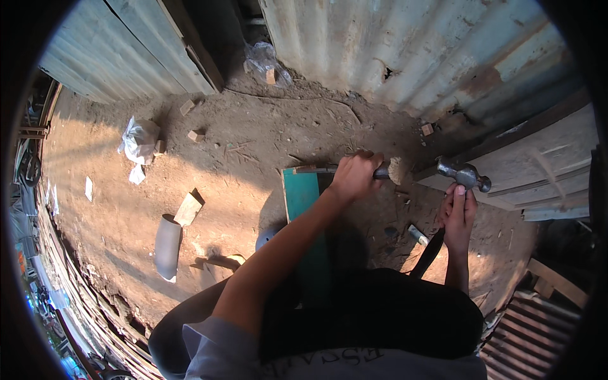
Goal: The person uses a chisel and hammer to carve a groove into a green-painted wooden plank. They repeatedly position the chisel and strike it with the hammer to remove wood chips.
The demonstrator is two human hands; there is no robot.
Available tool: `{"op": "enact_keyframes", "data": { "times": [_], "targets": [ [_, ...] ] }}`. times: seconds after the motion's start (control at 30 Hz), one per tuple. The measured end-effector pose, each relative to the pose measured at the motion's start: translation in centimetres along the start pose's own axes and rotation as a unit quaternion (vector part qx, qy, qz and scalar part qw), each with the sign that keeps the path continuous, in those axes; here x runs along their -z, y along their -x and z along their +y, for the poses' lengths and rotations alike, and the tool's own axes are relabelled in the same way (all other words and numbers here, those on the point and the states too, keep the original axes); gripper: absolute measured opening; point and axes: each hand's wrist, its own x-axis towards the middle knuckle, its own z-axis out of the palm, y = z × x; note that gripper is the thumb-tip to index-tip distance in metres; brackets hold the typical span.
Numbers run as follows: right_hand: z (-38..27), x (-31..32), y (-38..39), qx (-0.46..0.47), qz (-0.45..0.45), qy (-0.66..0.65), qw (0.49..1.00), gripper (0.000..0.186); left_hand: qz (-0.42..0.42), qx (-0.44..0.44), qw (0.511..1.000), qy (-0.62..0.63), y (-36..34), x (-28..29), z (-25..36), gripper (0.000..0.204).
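Note:
My left hand (356, 177) is closed around a chisel (383, 171) with a frayed, mushroomed butt. Its metal blade points left, level with the far end of a green board (301, 196). That board runs back toward my lap, partly hidden by my left forearm. To the right, my right hand (458, 214) grips a ball-peen hammer (467, 176) close under its steel head. The hammer's dark handle slants down toward my knee. A gap separates the hammer head from the chisel's butt.
Corrugated metal sheets (405, 54) stand at the back, and a wooden panel (538, 155) leans at right. On the dirt floor (234, 152) lie a grey curved pipe piece (167, 247), a wood block (188, 209), plastic bags (139, 140) and a small white tube (418, 235).

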Motion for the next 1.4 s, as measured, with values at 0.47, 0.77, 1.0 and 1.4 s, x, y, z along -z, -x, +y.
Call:
{"op": "enact_keyframes", "data": {
  "times": [0.47, 0.77, 1.0, 1.4],
  "targets": [
    [2.1, -5.2, -1.1, -0.005, -0.041, 0.030, 0.999, 0.037, -0.020, 0.019, 0.999, -0.033, -0.9, -2.4, -1.3, 0.026],
    [4.4, -4.8, -1.2, 0.018, -0.005, 0.059, 0.998, 0.031, 0.038, 0.030, 0.999, -0.002, -1.5, -1.4, -0.9, 0.020],
    [0.3, -1.5, -2.6, -0.037, 0.159, -0.109, 0.981, 0.031, 0.037, 0.016, 0.999, -0.002, -1.2, -2.1, -1.4, 0.018],
    [7.6, -3.2, -1.7, -0.033, 0.057, 0.012, 0.998, 0.035, -0.019, 0.018, 0.999, -0.046, -1.4, -3.2, -1.1, 0.022]
  ]
}}
